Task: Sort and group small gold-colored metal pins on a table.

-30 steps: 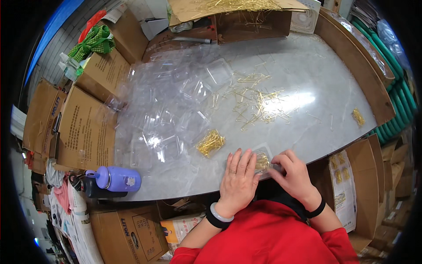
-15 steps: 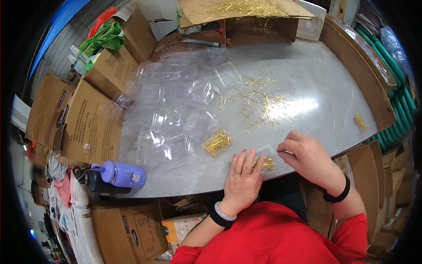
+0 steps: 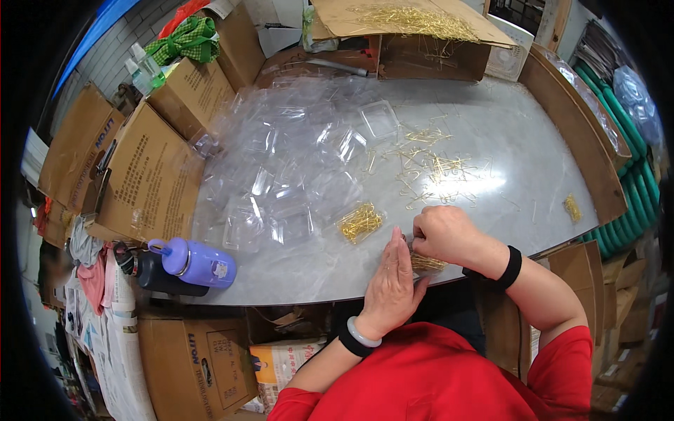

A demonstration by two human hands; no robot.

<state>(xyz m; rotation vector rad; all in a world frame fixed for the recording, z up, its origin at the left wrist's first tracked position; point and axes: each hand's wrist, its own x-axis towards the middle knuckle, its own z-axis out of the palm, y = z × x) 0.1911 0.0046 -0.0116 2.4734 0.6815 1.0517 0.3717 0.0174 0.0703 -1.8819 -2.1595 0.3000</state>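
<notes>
Near the table's front edge, my left hand [image 3: 393, 286] stands on its side with its fingers stretched out and pressed together, the thumb apart. It rests against a bundle of gold wire hooks [image 3: 427, 263], which shows only in part beneath my hands. My right hand [image 3: 449, 235] bends over the same bundle, its fingers curled in and closed at the left fingertips. What those fingers hold is hidden. To the left of my hands lies a clear pack of gold hooks [image 3: 360, 223]. Loose gold hooks [image 3: 439, 168] are scattered farther up the table.
Many clear plastic boxes [image 3: 291, 224] cover the table's left half. A purple bottle [image 3: 203, 263] lies at the front left, beside cardboard boxes [image 3: 151, 175]. More hooks [image 3: 414, 22] sit on a cardboard box at the back. Another small hook bundle [image 3: 572, 208] lies at the right.
My left hand has turned from lying flat onto its side. My right hand has moved left, over the bundle and against the left fingertips. The whole view has shifted slightly.
</notes>
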